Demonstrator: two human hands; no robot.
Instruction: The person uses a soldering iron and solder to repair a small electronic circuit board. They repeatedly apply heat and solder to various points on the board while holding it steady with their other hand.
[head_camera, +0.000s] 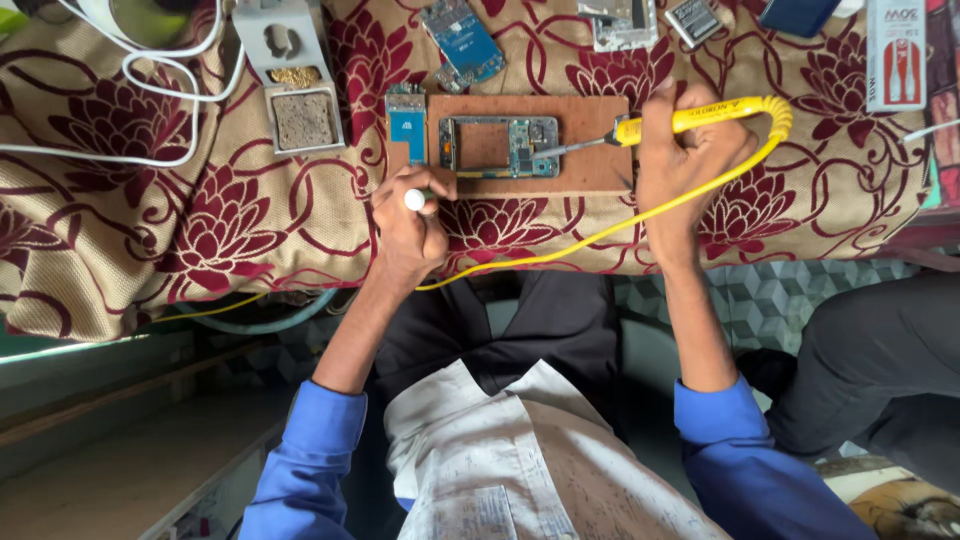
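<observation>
An opened phone frame with its circuit board (497, 146) lies on a small wooden board (590, 168) on a cloth-covered table. My right hand (690, 160) grips a yellow soldering iron (700, 117), whose metal tip touches the right end of the circuit board. At the wooden board's near left corner, my left hand (408, 235) is closed around a thin tool with a white round end (415, 199). The tool's tip points toward the frame's lower edge.
A floral maroon cloth (200, 220) covers the table. A grey iron stand with sponge (300, 118) sits to the left beside white cables (150, 70). Blue circuit boards (462, 38), a small blue part (406, 122), a battery (693, 20) and a package (895, 50) lie around. Another person's leg (880, 350) is at right.
</observation>
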